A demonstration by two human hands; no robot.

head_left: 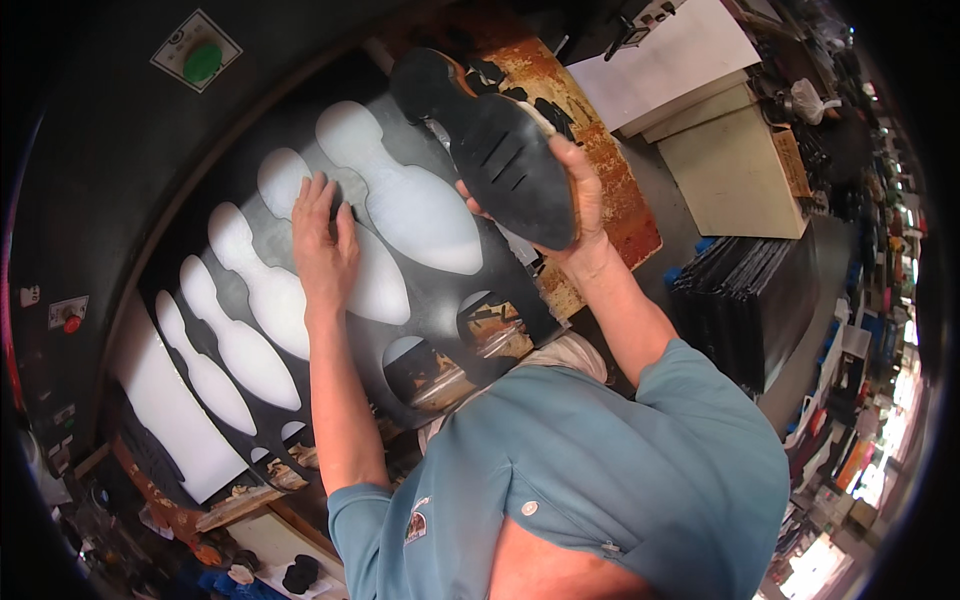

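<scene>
My right hand [580, 200] grips a sole-shaped cutting die [505, 165] from its right side, thumb along the edge. The die's face is filled with black material that has a few slits, and an orange-brown rim shows at its side. My left hand [326, 235] lies flat, fingers stretched, on a black sheet [300, 235]. Several sole-shaped holes are cut through this sheet, in a row. White board [420, 205] shows through most of them. The held die is raised over the sheet's right end.
A dark machine body [100, 140] with a green button [203, 62] rises at the left. To the right are a worn, rusty table [625, 205] with black scraps, a pale cabinet [735, 165] and a stack of black sheets [745, 300]. Wooden edging [240, 508] lies below the white board.
</scene>
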